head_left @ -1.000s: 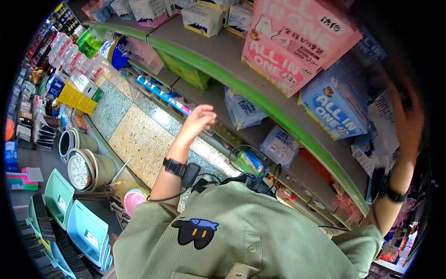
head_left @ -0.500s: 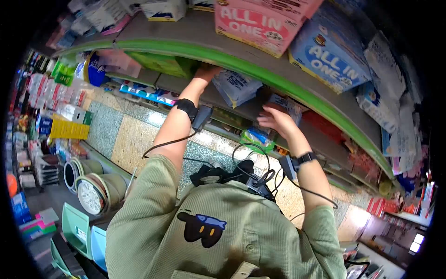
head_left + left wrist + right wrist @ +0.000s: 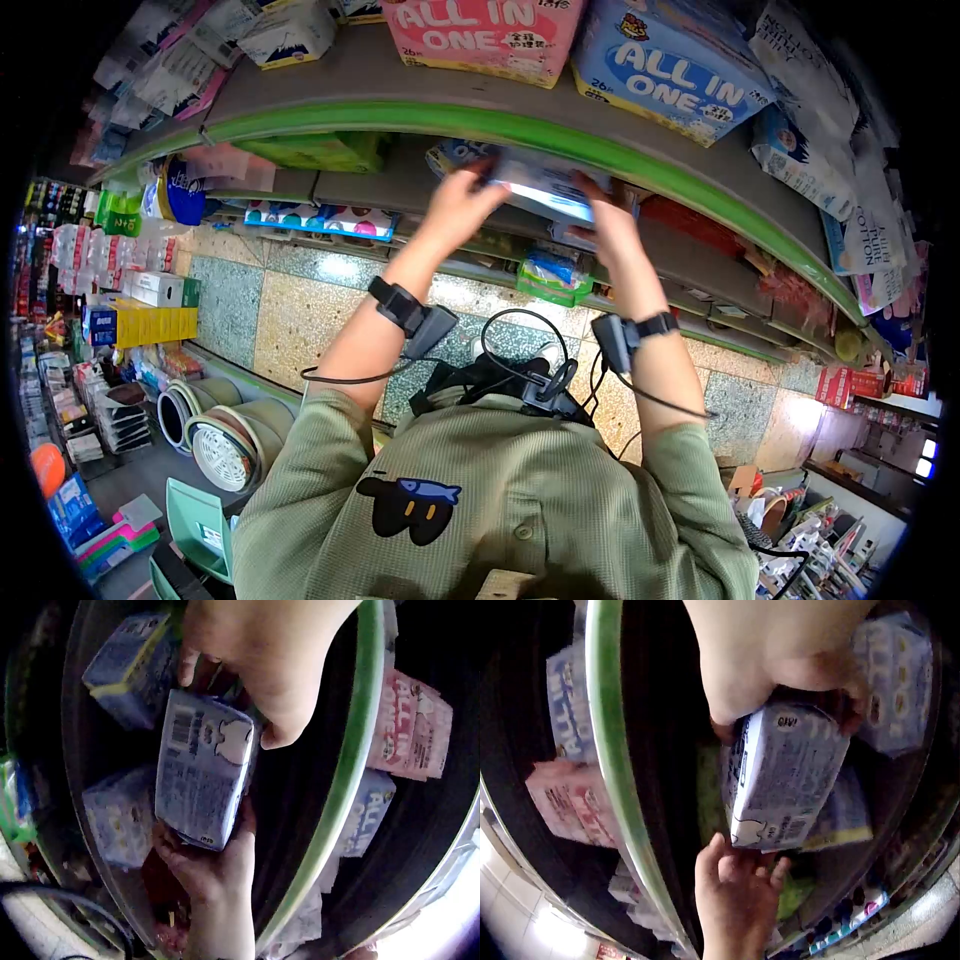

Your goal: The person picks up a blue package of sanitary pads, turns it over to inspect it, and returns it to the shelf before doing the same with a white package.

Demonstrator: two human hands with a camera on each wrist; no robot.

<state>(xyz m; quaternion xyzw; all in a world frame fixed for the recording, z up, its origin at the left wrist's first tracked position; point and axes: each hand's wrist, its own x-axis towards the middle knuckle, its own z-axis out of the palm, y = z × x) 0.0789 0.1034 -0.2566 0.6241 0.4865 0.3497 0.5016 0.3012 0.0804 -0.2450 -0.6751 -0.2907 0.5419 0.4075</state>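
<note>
A blue plastic-wrapped pack (image 3: 202, 769) with a barcode and a white bear print is held between both hands, tilted in front of the shelf. My right hand (image 3: 780, 664) grips one end, thumb on one side and fingers on the other. At the opposite end is my left hand (image 3: 262, 660), its fingers partly hidden behind the pack and its thumb beside the edge. In the head view the pack (image 3: 545, 190) is blurred below the green shelf edge. Another blue pack with a yellow stripe (image 3: 131, 671) and a pale blue pack (image 3: 120, 817) stand close by.
Above the green shelf edge (image 3: 420, 118) stand pink (image 3: 485, 40) and blue (image 3: 670, 70) ALL IN ONE packs. A green package (image 3: 315, 150) lies left on the lower shelf. Cables (image 3: 530, 315) hang before my body. Plastic pots (image 3: 225, 440) and a dustpan (image 3: 200, 520) stand at the left.
My right hand has come down and inward from the upper right to the lower shelf. My left hand has reached in to the shelf. A blue pack is now held between them.
</note>
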